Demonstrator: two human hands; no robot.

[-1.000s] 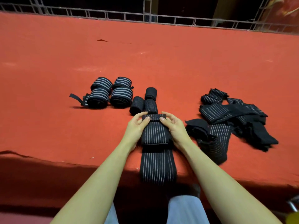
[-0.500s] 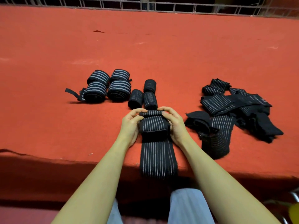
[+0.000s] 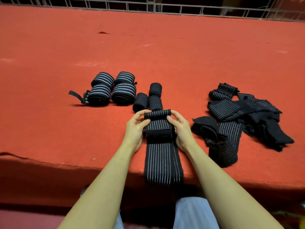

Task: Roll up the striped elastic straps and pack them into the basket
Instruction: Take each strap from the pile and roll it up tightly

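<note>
A black strap with thin white stripes (image 3: pixel 162 161) lies lengthwise on the red surface, its near end hanging over the front edge. Its far end is curled into a small roll (image 3: pixel 157 114). My left hand (image 3: pixel 136 128) pinches the roll's left end and my right hand (image 3: pixel 180 128) pinches its right end. Several finished rolls sit just beyond: three small ones (image 3: pixel 149 100) and four thicker, bold-striped ones (image 3: pixel 112 89). A heap of loose straps (image 3: pixel 237 116) lies to the right. No basket is in view.
The red felt surface (image 3: pixel 165 52) stretches far back to a metal railing (image 3: pixel 165 7). Its front edge (image 3: pixel 66 164) runs just under my forearms. My lap in light trousers (image 3: pixel 194 212) shows below.
The far end of the strap has been turned over toward me into a tighter small roll between both hands. The view has shifted slightly.
</note>
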